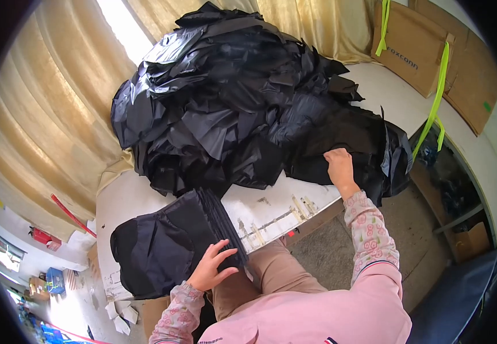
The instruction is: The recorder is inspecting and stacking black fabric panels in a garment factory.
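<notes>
Left hand (211, 269) lay flat, fingers spread, on neat stack of black pieces (168, 241) at white bench (271, 209) edge.
Right hand (339, 166) pinched one black piece in big loose black heap (242, 97) farther back.

The heap of loose black fabric pieces (242, 97) occupies the far half of the white table (271, 209) and blocks passage toward the curtain (47, 114). The neat stack of black pieces (168, 241) fills the near left corner. Between heap and stack a bare strip of table runs to the near edge, open to either hand. Cardboard boxes (426, 46) with green straps close off the far right end.
</notes>
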Demonstrator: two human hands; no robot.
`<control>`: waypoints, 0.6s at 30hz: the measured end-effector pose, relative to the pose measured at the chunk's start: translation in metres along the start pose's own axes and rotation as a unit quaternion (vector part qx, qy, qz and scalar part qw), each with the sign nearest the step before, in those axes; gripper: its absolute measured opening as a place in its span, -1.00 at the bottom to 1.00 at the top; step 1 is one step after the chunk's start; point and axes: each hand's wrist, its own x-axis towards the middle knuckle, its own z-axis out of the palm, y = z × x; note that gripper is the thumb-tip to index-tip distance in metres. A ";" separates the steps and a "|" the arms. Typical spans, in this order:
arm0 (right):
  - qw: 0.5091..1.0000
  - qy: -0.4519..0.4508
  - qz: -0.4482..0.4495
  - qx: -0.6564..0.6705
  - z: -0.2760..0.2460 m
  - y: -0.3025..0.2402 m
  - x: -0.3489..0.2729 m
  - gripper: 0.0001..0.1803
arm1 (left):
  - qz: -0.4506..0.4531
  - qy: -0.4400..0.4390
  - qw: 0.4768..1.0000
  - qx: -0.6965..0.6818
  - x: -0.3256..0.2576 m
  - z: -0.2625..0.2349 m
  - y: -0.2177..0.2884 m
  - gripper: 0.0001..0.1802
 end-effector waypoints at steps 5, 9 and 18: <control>0.994 0.041 -0.066 -0.073 -0.012 -0.002 -0.004 -0.83 | 0.044 -0.004 0.999 -0.021 0.018 0.021 0.010 -0.54; 0.935 0.011 0.064 -0.349 -0.001 0.051 -0.008 -0.77 | 0.054 -0.030 0.996 -0.065 0.022 0.036 0.018 -0.58; 0.970 0.054 0.058 0.231 -0.037 -0.050 0.002 -0.90 | -0.023 -0.091 0.986 -0.140 0.028 0.056 0.006 -0.58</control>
